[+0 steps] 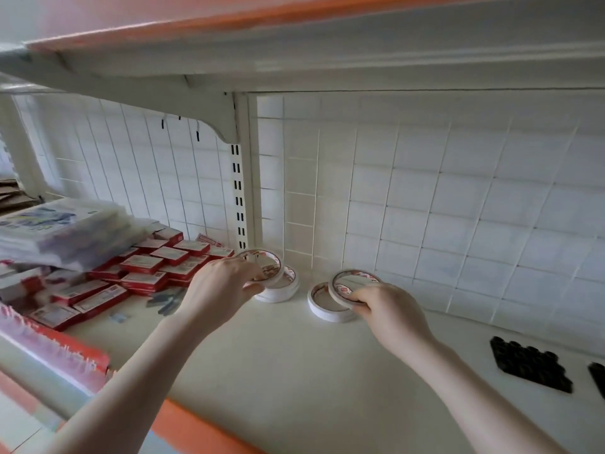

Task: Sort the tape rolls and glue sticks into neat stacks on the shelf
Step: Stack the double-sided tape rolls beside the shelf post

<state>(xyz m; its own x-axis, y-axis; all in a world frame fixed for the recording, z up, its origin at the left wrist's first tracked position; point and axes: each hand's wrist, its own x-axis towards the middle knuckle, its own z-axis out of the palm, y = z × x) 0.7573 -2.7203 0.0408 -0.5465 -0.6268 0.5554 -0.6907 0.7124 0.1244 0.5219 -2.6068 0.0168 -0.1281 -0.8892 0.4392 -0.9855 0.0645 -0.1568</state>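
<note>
My left hand (220, 283) pinches a thin white tape roll (274, 261), tilted, just above a short stack of white tape rolls (282, 291) at the back of the white shelf (294, 365). My right hand (386, 308) grips another thin tape roll (347, 277) by its near rim, raised and tilted over a white tape roll (322, 308) that lies flat on the shelf. Both held rolls have red print on their inner core. No glue sticks can be made out.
Several red-and-white small boxes (144, 273) lie piled at the left, under a stack of plastic-wrapped packs (62, 231). Black clustered items (530, 365) sit at the right. A slotted upright (240, 198) and a tiled back wall stand behind. An upper shelf hangs overhead.
</note>
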